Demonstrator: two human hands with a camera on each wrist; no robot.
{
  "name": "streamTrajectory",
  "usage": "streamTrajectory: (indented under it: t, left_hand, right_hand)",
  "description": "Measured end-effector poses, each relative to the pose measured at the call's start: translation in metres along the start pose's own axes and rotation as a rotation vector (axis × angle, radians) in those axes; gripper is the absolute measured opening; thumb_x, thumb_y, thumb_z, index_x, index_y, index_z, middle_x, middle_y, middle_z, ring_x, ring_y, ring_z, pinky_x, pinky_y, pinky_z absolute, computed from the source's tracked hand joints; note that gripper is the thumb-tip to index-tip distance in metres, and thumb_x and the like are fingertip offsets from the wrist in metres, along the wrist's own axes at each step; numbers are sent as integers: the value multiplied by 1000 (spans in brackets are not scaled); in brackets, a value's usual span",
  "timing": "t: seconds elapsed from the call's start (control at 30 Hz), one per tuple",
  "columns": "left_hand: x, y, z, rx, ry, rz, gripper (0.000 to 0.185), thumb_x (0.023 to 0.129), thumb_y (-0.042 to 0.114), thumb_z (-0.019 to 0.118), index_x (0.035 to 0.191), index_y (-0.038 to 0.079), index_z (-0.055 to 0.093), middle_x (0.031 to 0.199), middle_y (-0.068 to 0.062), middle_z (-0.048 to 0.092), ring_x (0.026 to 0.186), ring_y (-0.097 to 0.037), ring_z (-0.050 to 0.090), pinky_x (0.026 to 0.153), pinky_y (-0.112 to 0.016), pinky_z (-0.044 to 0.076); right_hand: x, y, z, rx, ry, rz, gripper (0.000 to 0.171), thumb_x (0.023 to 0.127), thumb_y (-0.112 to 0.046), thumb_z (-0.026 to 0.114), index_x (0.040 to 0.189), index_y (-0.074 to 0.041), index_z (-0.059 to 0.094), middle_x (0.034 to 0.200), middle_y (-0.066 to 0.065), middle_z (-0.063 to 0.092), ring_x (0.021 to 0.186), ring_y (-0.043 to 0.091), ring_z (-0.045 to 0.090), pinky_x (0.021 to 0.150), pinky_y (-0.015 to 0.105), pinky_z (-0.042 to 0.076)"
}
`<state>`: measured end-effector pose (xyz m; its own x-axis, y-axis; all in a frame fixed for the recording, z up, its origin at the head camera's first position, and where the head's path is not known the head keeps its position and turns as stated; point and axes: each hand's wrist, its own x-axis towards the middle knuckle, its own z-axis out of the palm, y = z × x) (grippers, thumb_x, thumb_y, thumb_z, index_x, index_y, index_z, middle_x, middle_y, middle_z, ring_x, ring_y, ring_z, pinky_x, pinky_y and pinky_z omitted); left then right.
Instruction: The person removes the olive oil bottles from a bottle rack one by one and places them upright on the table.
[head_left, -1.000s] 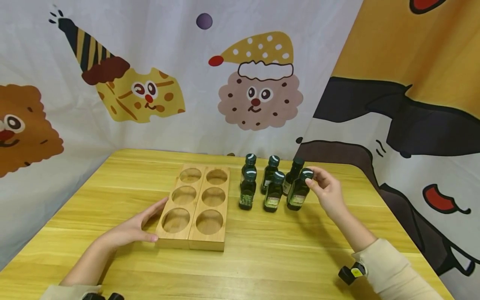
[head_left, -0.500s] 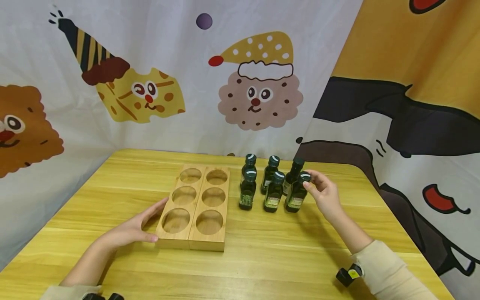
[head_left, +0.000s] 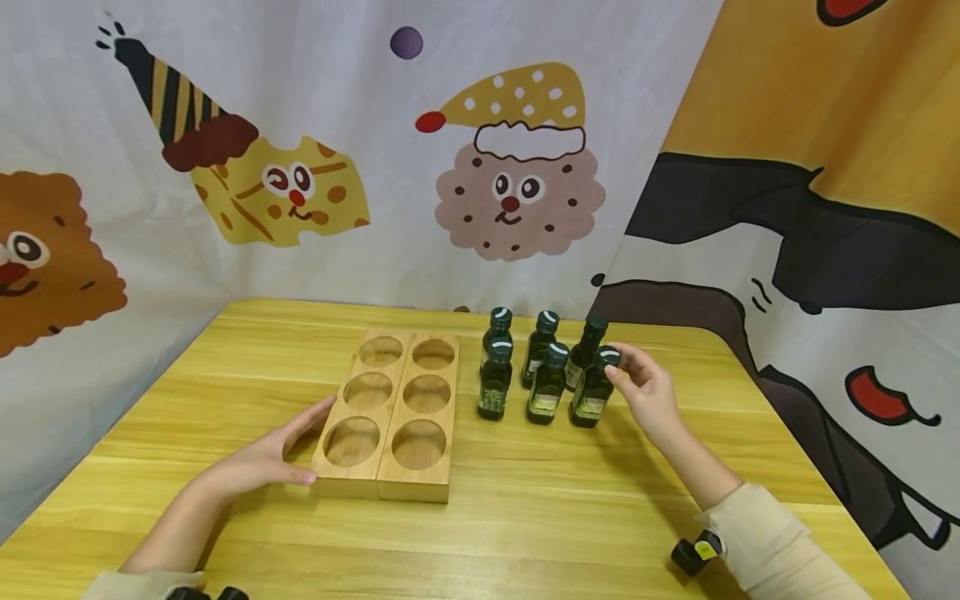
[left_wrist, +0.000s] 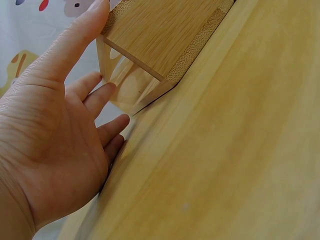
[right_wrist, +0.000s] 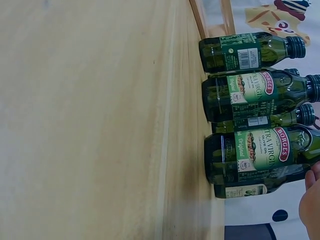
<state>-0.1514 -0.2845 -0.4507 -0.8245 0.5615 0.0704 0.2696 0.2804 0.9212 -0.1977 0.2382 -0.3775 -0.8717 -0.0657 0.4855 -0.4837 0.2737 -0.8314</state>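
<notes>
My right hand [head_left: 647, 392] pinches the neck and cap of a small dark green olive oil bottle [head_left: 590, 400] at the front right of a group. That bottle [right_wrist: 250, 152] stands upright, its Borges label showing in the right wrist view. Beside it are a second front bottle [head_left: 546, 392] and a third [head_left: 494, 387], with several more behind. My left hand [head_left: 258, 458] lies at the left side of two joined wooden holders [head_left: 381, 479] with round holes. In the left wrist view its thumb and fingertips rest along the holder's edge [left_wrist: 165, 85], fingers loosely extended.
The bottles stand to the right of the holders on a wooden table [head_left: 525, 517]. Behind rises a cartoon-printed curtain [head_left: 390, 267]. A slimmer-necked bottle [head_left: 594, 337] stands at the back right of the group, close behind the gripped one.
My right hand has lowered the bottle slightly, moving it a little left and nearer, into line with the front row. The left hand and holders have stayed in place.
</notes>
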Motion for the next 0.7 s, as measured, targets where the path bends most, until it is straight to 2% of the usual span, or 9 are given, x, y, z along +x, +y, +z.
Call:
streamTrajectory:
  t: [0.23, 0.37, 0.43, 0.5, 0.6, 0.63, 0.7]
  left_hand:
    - [2, 1, -2, -3, -15, 23, 99, 81, 9, 74, 155, 15, 10, 154, -27, 12, 135, -49, 11, 98, -74, 4]
    - [1, 0, -2, 8, -20, 25, 98, 81, 8, 74, 155, 16, 10, 154, -27, 14, 135, -47, 12, 98, -74, 6]
    - [0, 0, -3, 7, -25, 27, 97, 82, 9, 73, 155, 16, 10, 154, -27, 14, 137, -39, 15, 98, -74, 6]
    - [-2, 0, -3, 3, -26, 34, 95, 83, 10, 72, 155, 16, 10, 154, -27, 15, 138, -24, 21, 97, -75, 6]
    - [-3, 2, -4, -2, -20, 45, 93, 84, 10, 72, 155, 14, 12, 153, -28, 17, 133, -2, 26, 96, -76, 6]
    - [-3, 3, -4, 7, -18, 44, 92, 84, 10, 71, 155, 14, 12, 152, -28, 19, 131, 2, 27, 100, -72, 9]
    - [-3, 6, -4, 2, -18, 26, 89, 86, 8, 69, 155, 13, 13, 152, -27, 21, 132, -3, 29, 103, -66, 14]
  right_hand:
    - [0, 1, 0, -13, 14, 13, 32, 91, 8, 58, 122, 15, 54, 94, 1, 60, 91, 4, 56, 77, 14, 47]
    - [0, 15, -4, -9, 4, 20, 37, 92, 5, 58, 128, 12, 52, 97, 1, 56, 95, 8, 54, 80, 14, 46]
    - [1, 22, -7, -2, -10, 15, 40, 93, 2, 58, 131, 10, 51, 103, 2, 56, 98, 11, 53, 82, 15, 45]
    - [2, 24, -10, -1, -28, 4, 41, 94, 0, 58, 133, 8, 50, 111, 4, 58, 100, 10, 53, 84, 15, 45]
    - [3, 21, -15, -10, -54, -20, 41, 95, -4, 57, 135, 6, 49, 124, 15, 59, 106, 10, 54, 88, 16, 44]
    - [4, 19, -17, -10, -61, -23, 41, 96, -4, 57, 135, 5, 49, 127, 18, 58, 108, 10, 54, 89, 17, 44]
    - [5, 15, -22, -8, -72, -23, 40, 97, -6, 56, 135, 2, 51, 128, 24, 56, 110, 10, 54, 90, 17, 44]
